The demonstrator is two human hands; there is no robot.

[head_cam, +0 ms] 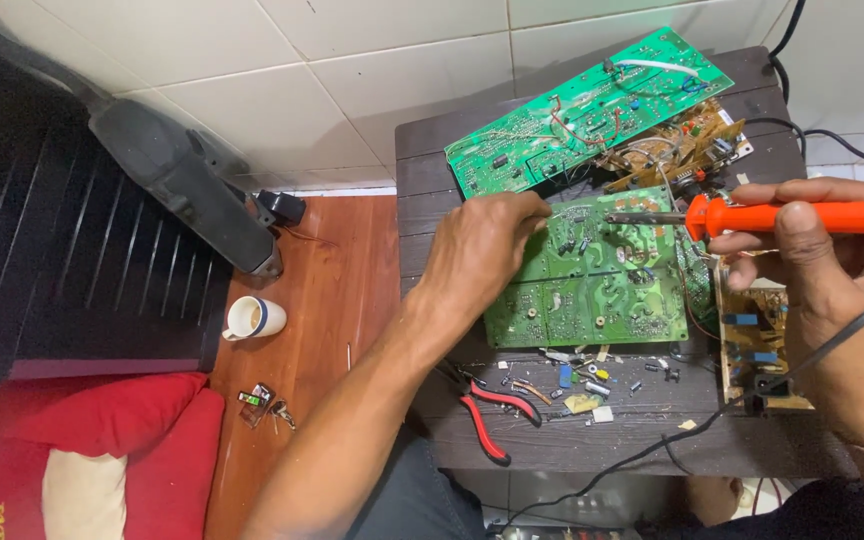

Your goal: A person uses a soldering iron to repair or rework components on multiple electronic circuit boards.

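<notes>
Closest to my view, my right hand [832, 290] is wrapped around the orange soldering iron [802, 217], gripping its handle while the metal tip reaches left over the green circuit board [592, 285] lying flat on the dark wooden surface [432, 170]. My left hand [477, 245] rests on the left upper edge of that board, fingers curled down against it, pinning it in place rather than holding anything loose. To do this well, I judge the tip should meet only the chosen joint, the left hand should keep firm pressure so the board cannot slide, and the black cord [752, 390] trailing below the board should stay off the hot end. Just below the board lie scattered small components [582, 380] and red-handled cutters [492, 415]. Right of the board sits a brown board [757, 345], partly under my right hand. Above the board, a longer green board [582, 110] leans across another brownish one. Well left of the board, on the reddish floor, stands a white cup [252, 318], with a red cushion [92, 450] farther left again.
</notes>
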